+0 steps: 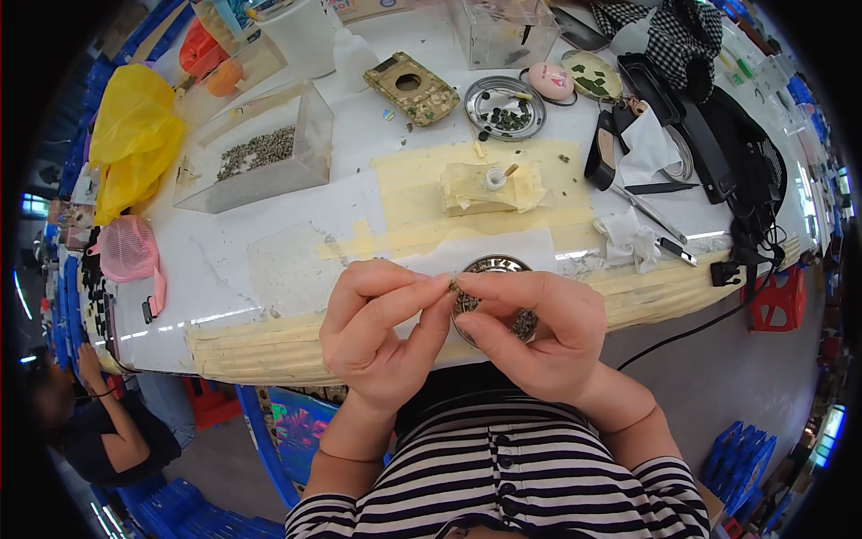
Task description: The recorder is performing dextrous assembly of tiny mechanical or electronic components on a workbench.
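Note:
My left hand (382, 328) is closed in a pinch on a tiny dark greenish piece (453, 286), whose exact kind is too small to tell. My right hand (543, 328) meets it from the other side, fingers curled and the index fingertip at the piece, its thumb lower down. Just behind and below the fingers stands a round metal tin (494, 263) holding many small speckled pieces (523, 323); my hands hide part of it. Beyond the tin, a tape-wrapped block (476, 199) carries a small white cup (495, 179) with a short stick beside it.
A clear bin (310, 135) of small pieces stands at the left, near a yellow plastic bag (135, 135) and a pink mesh fan (127, 249). Farther back lie a camouflage box part (411, 88) and a metal dish (505, 108). Tweezers (648, 214) and crumpled tissue (628, 240) lie right.

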### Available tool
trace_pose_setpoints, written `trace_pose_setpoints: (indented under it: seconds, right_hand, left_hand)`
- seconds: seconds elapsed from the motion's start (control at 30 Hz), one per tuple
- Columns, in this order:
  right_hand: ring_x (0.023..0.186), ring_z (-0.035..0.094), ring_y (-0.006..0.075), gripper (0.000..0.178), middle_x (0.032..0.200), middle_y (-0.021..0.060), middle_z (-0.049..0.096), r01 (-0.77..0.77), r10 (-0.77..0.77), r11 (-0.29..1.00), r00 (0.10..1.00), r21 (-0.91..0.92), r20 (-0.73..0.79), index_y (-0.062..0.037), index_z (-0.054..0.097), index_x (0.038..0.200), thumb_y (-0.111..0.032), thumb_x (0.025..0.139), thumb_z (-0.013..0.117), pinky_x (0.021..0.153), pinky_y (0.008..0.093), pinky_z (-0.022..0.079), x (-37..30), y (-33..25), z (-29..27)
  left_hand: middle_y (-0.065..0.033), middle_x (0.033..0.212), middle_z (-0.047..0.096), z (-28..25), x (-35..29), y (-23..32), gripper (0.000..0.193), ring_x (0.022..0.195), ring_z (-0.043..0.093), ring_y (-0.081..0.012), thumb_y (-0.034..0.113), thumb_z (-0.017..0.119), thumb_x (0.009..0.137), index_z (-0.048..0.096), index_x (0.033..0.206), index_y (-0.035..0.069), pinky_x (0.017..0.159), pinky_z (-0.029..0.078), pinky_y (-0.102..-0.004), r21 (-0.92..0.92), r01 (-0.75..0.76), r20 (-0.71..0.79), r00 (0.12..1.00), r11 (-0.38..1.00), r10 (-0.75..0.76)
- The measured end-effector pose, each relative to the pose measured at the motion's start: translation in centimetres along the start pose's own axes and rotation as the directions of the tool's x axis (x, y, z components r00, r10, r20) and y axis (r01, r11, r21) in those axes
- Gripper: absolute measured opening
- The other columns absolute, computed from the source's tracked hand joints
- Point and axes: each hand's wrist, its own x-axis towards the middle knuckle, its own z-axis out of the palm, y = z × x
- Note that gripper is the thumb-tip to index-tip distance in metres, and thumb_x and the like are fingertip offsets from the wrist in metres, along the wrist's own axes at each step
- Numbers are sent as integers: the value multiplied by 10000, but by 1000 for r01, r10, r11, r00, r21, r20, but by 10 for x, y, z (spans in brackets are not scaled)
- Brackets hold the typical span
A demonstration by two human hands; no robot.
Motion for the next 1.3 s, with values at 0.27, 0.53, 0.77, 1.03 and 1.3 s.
trace_pose_setpoints:
  seconds: [0.27, 0.53, 0.77, 1.03, 1.3]
  right_hand:
    - [527, 583, 150, 383, 690, 52, 640, 294, -279, 921, 956, -255, 94, -23, 700, 1084, 1, 710, 775, 475, 254, 441, 1, 4, -6]
    - [533, 585, 145, 353, 681, 52, 638, 165, -155, 965, 986, -205, 63, -13, 699, 1090, -12, 741, 750, 488, 246, 449, -1, 9, -3]
    - [538, 549, 47, 229, 700, 29, 659, -307, 277, 926, 948, 221, 156, 11, 693, 1057, -38, 835, 714, 497, 197, 429, -4, 2, -3]
    - [558, 547, 22, 130, 675, -8, 638, -450, 409, 849, 891, 275, 196, 7, 676, 923, -68, 837, 737, 506, 186, 426, 2, -1, -7]
    - [504, 588, 121, 175, 676, 54, 652, 112, -111, 966, 994, -233, 19, -2, 690, 902, -8, 751, 778, 463, 226, 455, 1, 4, -3]
  left_hand:
    - [-69, 854, 611, 0, 0, -1, 294, 736, 583, -166, -96, 772, 678, 716, 946, 12, 614, 464, -258, 8, 6, 10, 1000, 1000, -6]
    - [-66, 845, 610, 0, -1, -1, 278, 729, 579, -163, -85, 771, 685, 718, 937, 18, 604, 457, -259, 10, -2, -19, 1000, 1000, 2]
    - [-54, 856, 611, -1, -1, 1, 297, 739, 578, -158, -74, 776, 679, 737, 949, 44, 596, 449, -254, -18, 20, -3, 1000, 1000, -20]
    - [-58, 861, 622, -2, 1, 1, 311, 744, 589, -173, -65, 774, 661, 740, 952, 40, 599, 456, -263, -41, -36, 73, 997, 999, 39]
    - [-65, 828, 632, 1, 1, 1, 265, 736, 602, -186, -75, 771, 680, 711, 919, 25, 606, 471, -270, 2, 29, 38, 999, 1000, -29]
